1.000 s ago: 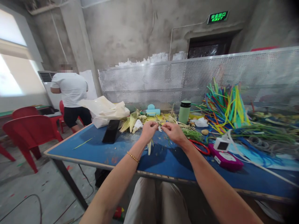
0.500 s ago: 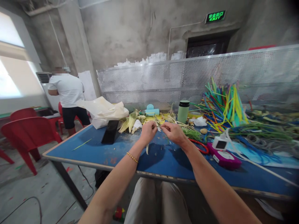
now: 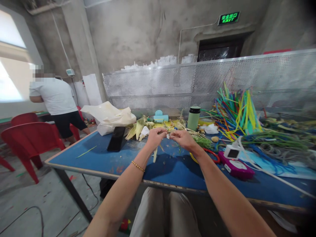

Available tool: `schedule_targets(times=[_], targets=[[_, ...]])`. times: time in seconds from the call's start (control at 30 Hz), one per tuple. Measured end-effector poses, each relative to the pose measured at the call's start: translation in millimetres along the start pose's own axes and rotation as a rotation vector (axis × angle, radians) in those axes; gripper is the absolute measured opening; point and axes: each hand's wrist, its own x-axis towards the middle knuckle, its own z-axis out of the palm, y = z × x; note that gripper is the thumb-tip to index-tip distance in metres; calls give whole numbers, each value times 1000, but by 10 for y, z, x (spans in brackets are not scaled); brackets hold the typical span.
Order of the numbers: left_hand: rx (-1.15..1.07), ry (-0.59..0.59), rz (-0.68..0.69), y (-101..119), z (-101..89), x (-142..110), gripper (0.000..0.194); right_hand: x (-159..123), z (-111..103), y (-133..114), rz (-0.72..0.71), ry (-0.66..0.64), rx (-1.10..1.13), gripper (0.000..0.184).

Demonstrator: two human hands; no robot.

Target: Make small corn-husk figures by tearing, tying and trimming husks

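Note:
My left hand (image 3: 157, 137) and my right hand (image 3: 183, 140) face each other above the blue table (image 3: 98, 164), their fingertips pinched close together. Between the fingertips shows a small whitish piece (image 3: 168, 136), too small to name. A pale strip like corn husk (image 3: 155, 155) shows just below my left hand; whether it hangs from the fingers or lies on the table I cannot tell. Behind my left hand lie dry corn husks (image 3: 138, 129). Shredded green strands (image 3: 203, 141) are beside my right hand, and scissors with a red handle (image 3: 215, 157) lie partly behind my right forearm.
A black phone (image 3: 116, 139) and a cream plastic bag (image 3: 115, 117) are on the left. Further right stand a green bottle (image 3: 194, 118), a bundle of coloured strips (image 3: 243, 112) and a purple box (image 3: 239, 168) with a white charger (image 3: 232, 151). A person (image 3: 58, 98) stands beyond red chairs (image 3: 32, 138).
My hands stay pinched together, with the fingers slightly shifted and more of the whitish piece showing. The person in the background has moved left and leans over.

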Motion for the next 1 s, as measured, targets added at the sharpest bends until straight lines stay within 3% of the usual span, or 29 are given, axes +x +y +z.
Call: schedule_targets(times=[0.13, 0.3, 0.43, 0.63, 0.87, 1.0], targets=[[-241, 150, -170, -61, 95, 12, 9, 6, 95, -112, 40, 29, 8, 20], [-462, 157, -229, -72, 188, 4, 18, -13, 193, -196, 205, 146, 353, 30], [-510, 135, -258, -46, 197, -9, 24, -27, 252, -251, 363, 225, 616, 37], [-416, 55, -198, -52, 190, -11, 26, -26, 198, -256, 432, 247, 719, 31], [-85, 129, -88, -76, 151, 6, 21, -57, 160, -267, 478, -18, 773, 27], [92, 169, 17, 3, 136, -31, 20, -82, 157, -328, 451, -42, 787, 28]])
